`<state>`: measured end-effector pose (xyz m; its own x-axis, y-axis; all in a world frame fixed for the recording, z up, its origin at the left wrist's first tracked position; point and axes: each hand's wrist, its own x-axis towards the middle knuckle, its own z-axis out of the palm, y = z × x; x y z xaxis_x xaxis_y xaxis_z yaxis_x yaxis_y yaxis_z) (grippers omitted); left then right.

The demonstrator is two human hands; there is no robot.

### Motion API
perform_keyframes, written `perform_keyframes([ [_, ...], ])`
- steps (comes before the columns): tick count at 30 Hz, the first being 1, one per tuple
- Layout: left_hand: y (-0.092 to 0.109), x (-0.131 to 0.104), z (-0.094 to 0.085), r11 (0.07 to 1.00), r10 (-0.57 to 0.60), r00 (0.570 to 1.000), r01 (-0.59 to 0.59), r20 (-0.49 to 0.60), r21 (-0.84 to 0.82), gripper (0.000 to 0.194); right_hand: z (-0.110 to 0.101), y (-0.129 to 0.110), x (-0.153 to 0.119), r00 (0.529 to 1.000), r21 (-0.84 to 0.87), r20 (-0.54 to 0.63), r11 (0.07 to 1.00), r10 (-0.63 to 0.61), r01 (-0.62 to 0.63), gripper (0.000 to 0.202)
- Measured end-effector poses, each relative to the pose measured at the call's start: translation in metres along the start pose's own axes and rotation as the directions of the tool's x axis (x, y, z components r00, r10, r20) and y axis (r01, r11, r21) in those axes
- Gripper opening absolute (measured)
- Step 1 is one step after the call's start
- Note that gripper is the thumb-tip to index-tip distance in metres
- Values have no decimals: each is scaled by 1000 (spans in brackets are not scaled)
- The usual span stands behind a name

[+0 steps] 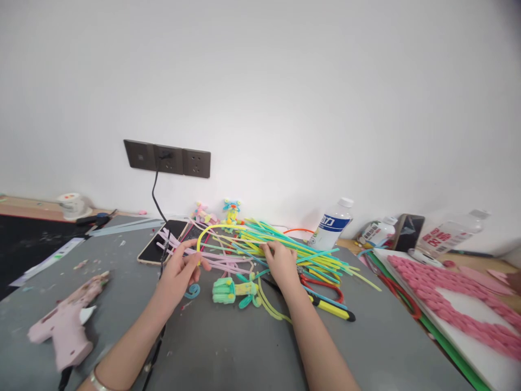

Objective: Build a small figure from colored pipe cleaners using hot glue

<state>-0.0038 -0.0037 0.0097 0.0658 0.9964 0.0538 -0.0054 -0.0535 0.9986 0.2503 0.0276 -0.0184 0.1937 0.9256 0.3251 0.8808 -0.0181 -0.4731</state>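
Observation:
My left hand pinches one end of a bent yellow pipe cleaner, which arches up and over toward the pile. Over a heap of green, yellow and blue pipe cleaners, my right hand has its fingers curled down onto the strands; their tips are partly hidden. Between the hands lies a green and yellow pipe-cleaner figure. Lilac pipe cleaners spread beside my left hand, near a blue coil. Red-handled scissors and a yellow-black tool handle lie right of my right wrist.
A pink glue gun lies at left, and a phone behind my left hand. A black cord drops from the wall socket. Small figures and a bottle stand near the wall. Pink braided work is at right.

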Motion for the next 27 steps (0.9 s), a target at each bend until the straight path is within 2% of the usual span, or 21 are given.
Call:
perform_keyframes([
  [5,-5,2,1,1000,1,1000,-2,16,17,61,4,2,0,1000,-26,-11,1000,4,-4,20],
  [11,-3,-2,2,993,-22,999,18,33,118,70,10,4,3,999,-36,-46,999,11,-12,14],
  [15,-1,-3,0,987,3,1000,-4,5,161,69,5,2,4,991,-12,-136,1000,13,-15,14],
  [18,-1,-3,-1,991,6,1000,-6,-4,135,68,-3,1,5,974,7,-223,1000,29,-29,15],
  [20,0,-3,-1,995,0,1000,-1,5,97,67,-10,1,7,948,42,-314,999,41,-30,18],
  [22,1,-4,-1,998,-2,1000,2,9,61,65,-18,2,8,898,109,-438,994,31,19,21],
  [24,2,-5,-1,999,7,1000,-7,6,34,62,-25,2,8,841,170,-540,976,-24,137,21],
  [27,4,-6,0,999,42,999,-42,-1,-1,54,-33,-5,3,784,155,-588,923,-202,353,18],
])
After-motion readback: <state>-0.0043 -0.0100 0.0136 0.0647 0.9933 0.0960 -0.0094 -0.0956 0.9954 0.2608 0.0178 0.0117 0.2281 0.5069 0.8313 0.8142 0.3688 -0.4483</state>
